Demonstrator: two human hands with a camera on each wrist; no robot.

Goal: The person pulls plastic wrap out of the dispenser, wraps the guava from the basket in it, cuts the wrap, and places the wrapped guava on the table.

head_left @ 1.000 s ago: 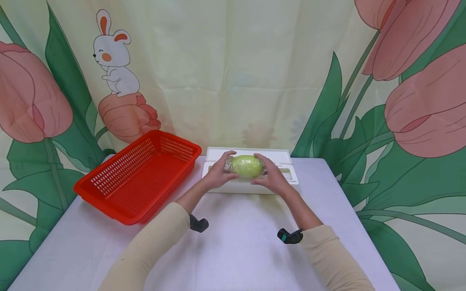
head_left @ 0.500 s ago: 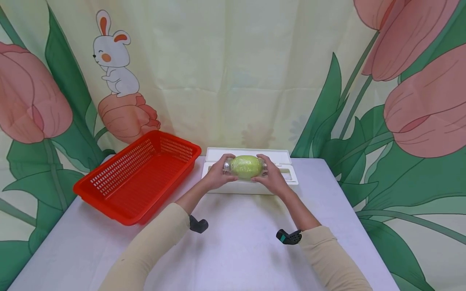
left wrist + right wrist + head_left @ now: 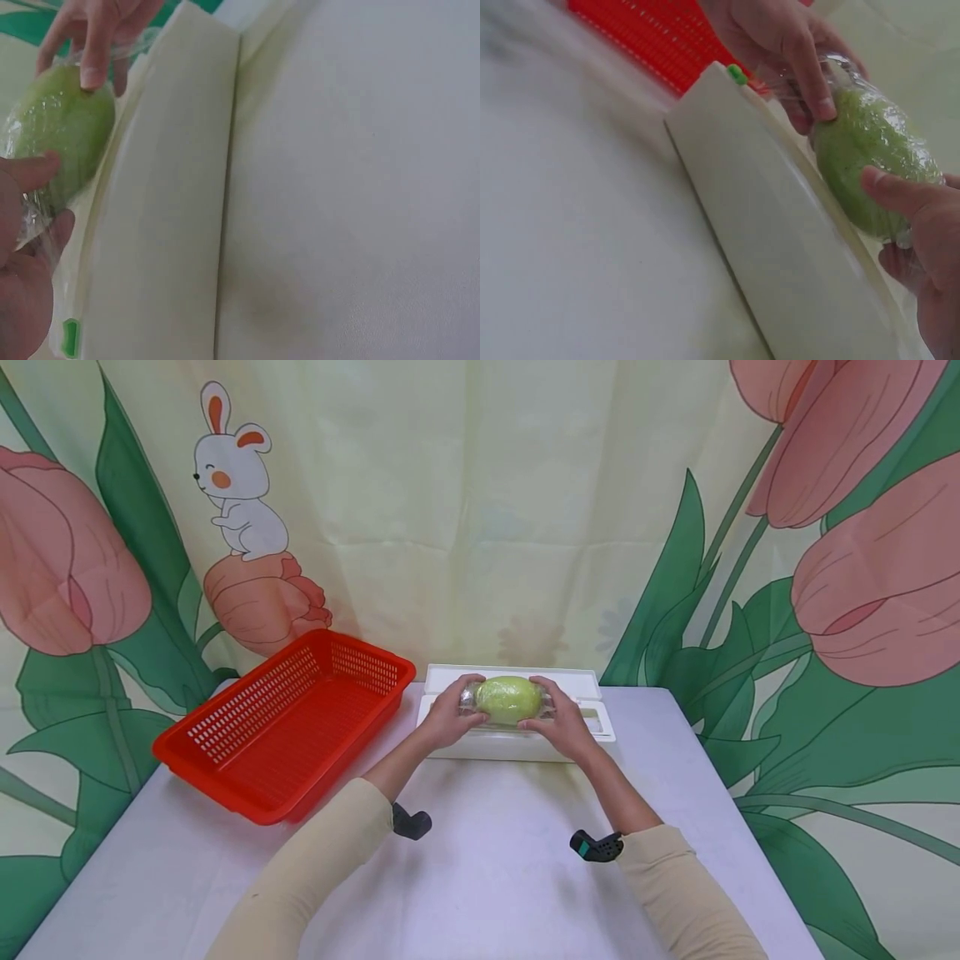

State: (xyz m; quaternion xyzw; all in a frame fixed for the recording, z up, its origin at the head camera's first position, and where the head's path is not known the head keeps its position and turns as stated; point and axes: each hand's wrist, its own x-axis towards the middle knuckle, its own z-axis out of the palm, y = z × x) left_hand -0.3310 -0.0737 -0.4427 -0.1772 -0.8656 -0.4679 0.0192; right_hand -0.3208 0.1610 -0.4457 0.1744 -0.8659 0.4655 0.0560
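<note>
A smooth green oval fruit (image 3: 508, 699), its exact kind unclear, is wrapped in shiny clear cling film. Both hands hold it just above the front of a white cling film dispenser (image 3: 517, 749), whose lid (image 3: 570, 680) is tipped back. My left hand (image 3: 448, 717) grips the left end, where the film is bunched up, with the thumb on the near side. At the right end, my right hand (image 3: 564, 727) holds the fruit and film between thumb and fingers. In the right wrist view, both thumbs press on the wrapped fruit (image 3: 866, 154). The fruit hides much of the dispenser's inside.
A red plastic basket (image 3: 281, 810) with slotted sides stands on the left of the table, close to the left forearm. White cloth (image 3: 495, 877) covers the table. Behind it hangs a curtain (image 3: 525, 527) printed with tulips and a rabbit.
The fruit stays between both hands over the dispenser. Fingers and thumbs have shifted slightly at its two ends, and the fruit has tilted and risen a little. Basket and dispenser stay put.
</note>
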